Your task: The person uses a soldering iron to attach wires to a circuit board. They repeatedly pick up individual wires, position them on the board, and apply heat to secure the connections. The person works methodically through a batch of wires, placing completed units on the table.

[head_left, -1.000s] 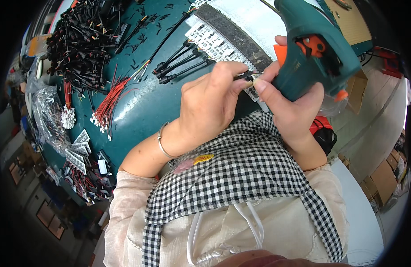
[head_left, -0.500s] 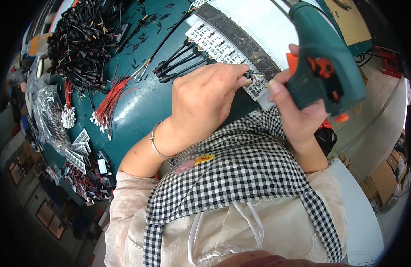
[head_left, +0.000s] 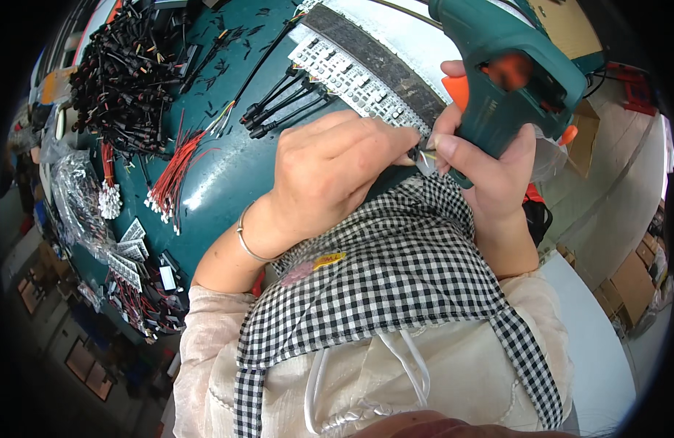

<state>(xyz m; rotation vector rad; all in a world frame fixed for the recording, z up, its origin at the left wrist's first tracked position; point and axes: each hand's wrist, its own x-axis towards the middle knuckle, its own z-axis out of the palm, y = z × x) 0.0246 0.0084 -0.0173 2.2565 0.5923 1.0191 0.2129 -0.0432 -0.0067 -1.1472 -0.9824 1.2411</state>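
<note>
Wires [head_left: 429, 155], thin white-yellow: between opposed fingertips [head_left: 445, 144].
Left hand [head_left: 329, 164]: pinching their dark end.
Right hand [head_left: 490, 171]: grasping green-orange plastic glue gun [head_left: 486, 124].

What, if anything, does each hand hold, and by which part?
The right hand holds a green tool by its handle, near the orange trigger. What the left hand may hold is too hidden to tell.

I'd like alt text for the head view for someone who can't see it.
A person's left hand and right hand meet at thin wires, the right also holding a green gun-shaped tool. White circuit boards lie just beyond; black cables and red wires lie leftward on a green table.
</note>
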